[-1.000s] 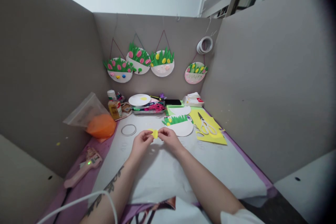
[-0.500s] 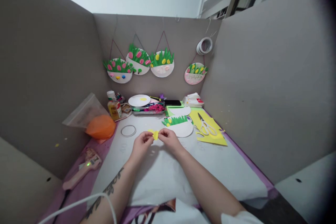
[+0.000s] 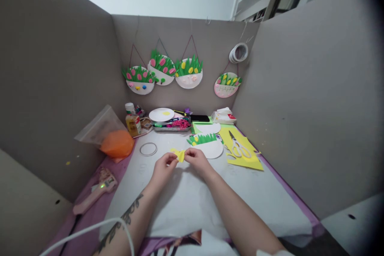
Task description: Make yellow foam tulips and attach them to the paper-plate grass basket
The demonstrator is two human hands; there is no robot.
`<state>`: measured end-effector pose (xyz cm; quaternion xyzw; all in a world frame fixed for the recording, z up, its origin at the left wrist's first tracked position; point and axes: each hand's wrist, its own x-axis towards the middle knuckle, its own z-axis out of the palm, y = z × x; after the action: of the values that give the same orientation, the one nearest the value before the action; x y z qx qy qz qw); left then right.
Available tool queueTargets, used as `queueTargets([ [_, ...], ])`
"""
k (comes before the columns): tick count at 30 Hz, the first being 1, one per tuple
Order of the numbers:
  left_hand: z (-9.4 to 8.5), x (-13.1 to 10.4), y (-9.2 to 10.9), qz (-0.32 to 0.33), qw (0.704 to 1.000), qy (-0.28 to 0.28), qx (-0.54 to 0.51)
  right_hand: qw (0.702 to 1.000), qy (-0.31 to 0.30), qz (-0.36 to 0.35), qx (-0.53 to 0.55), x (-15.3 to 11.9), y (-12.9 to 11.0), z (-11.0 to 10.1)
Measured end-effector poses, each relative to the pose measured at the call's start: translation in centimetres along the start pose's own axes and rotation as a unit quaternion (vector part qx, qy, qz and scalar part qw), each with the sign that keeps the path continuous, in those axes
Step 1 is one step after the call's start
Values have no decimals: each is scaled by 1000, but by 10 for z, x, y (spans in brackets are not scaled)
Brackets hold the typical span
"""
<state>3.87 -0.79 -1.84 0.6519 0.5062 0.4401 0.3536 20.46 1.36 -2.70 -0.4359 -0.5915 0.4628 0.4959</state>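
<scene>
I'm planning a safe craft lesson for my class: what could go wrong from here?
1. The yellow piece is pinched between the left hand and right hand; a hard pull might tear it.
2. The glue gun shows a green light, so it may be hot; the left forearm could brush it.
3. The white cable loops across the view of that forearm and might snag.

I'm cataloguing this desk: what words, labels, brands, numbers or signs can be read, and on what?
"HAPPY": pink-edged round paper plate hanging at right, its last letter unclear.
Unreadable: label on white-capped amber bottle.
Unreadable: red mark on white plastic tissue pack.
Unreadable: faint marks on white tabletop sheet.
</scene>
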Motion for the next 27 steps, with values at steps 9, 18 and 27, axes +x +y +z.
queueTargets([
  [9,-90,28,-25,-59,873,26,484,996,36,49,-60,5,7,-10],
  [18,-71,30,-30,-16,937,34,347,956,-28,-49,-287,-4,14,28],
  [27,-23,11,-10,8,997,74,-6,872,36,-68,-483,-6,29,48],
])
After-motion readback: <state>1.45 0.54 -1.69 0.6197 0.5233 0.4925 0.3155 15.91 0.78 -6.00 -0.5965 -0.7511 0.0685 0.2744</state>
